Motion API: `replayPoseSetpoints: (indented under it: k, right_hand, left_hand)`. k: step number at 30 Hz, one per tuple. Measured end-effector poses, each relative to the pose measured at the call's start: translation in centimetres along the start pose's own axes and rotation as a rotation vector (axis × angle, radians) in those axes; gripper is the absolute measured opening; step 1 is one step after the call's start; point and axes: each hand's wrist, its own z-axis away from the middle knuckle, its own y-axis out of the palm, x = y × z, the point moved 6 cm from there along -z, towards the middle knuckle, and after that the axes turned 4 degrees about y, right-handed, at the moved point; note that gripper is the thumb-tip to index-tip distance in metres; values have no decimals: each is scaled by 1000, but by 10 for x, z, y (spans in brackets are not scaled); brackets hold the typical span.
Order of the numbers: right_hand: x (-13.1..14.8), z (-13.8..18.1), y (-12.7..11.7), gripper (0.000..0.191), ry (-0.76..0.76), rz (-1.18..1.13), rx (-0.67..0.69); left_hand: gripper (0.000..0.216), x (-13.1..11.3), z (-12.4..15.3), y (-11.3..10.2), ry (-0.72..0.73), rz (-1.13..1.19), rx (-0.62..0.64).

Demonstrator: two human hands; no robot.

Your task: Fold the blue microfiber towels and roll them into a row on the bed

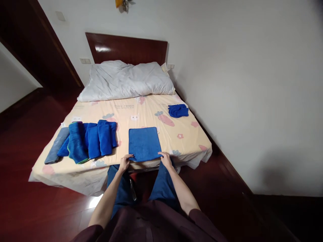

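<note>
Bed sheet (pixel 141 116), white wall (pixel 239 84), dark floor (pixel 30 208); left hand (pixel 124 162) and right hand (pixel 166 158), each grip clamped on blue towel (pixel 144 144) corner

My left hand (pixel 125 162) and right hand (pixel 166 158) pinch the near corners of the flat blue towel (pixel 144 144) on the bed (pixel 141 114), with a row of folded towels (pixel 88 139) to its left and a crumpled towel (pixel 178 110) beyond.

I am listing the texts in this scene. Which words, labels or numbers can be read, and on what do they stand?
Pale yellow cartoon-printed bedsheet, below the white crumpled pillow: two short grey lines, too blurred to read.
Flat blue terry towel and folded blue towels: no text visible.
</note>
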Motion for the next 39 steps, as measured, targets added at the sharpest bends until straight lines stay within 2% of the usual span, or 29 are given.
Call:
replayPoseSetpoints:
  k: [3, 8, 18, 28, 34, 37, 39]
  right_hand:
    - [-4, 0, -4, 47, 57, -24, -37]
    - [-13, -2, -5, 27, 152, -134, -106]
    - [-22, -10, -4, 43, 240, -75, -132]
    - [-33, -12, 5, 35, 353, 20, -146]
    - [-29, -15, 4, 30, 426, 56, -127]
    - [-18, -11, -5, 34, 388, 83, -180]
    - [-4, -5, -15, 37, 263, 138, -239]
  left_hand:
    - [36, 4, -2, -4, -83, 11, -38]
    - [34, 5, -6, -8, -146, -5, -77]
    - [32, -3, -13, -7, -184, -68, -119]
    - [30, 3, -14, -6, -222, -100, -119]
    - [27, 10, -16, -4, -286, -101, -142]
    - [39, 5, -10, -8, -277, -112, -195]
    - [46, -5, -4, -13, -180, -161, -237]
